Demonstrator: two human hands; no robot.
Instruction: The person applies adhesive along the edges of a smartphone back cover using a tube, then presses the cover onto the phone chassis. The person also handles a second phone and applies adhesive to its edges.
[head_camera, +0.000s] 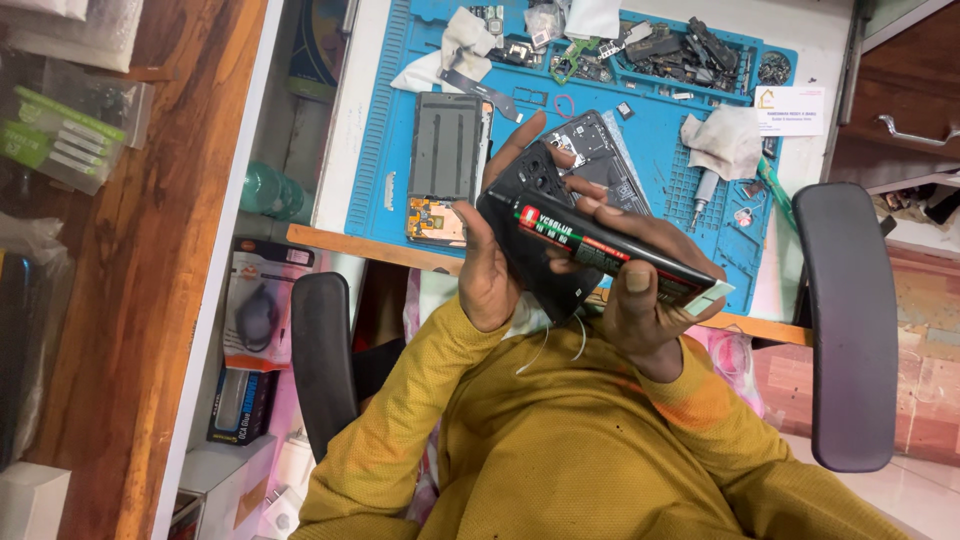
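My left hand (487, 275) grips a black phone back cover (535, 180) from the left side and holds it up above my lap. My right hand (645, 300) is closed around a black glue tube (600, 248) with a red and green label. The tube lies slantwise across the cover, its tip at the upper left against the cover's face. Both yellow sleeves come up from the bottom of the view.
A blue repair mat (400, 130) on the white desk carries an opened phone (445, 150), a second phone frame (600, 150), a cloth (725, 140) and a tray of small parts (680, 50). Black chair armrests (850, 320) flank me. A green bottle (270, 190) stands at left.
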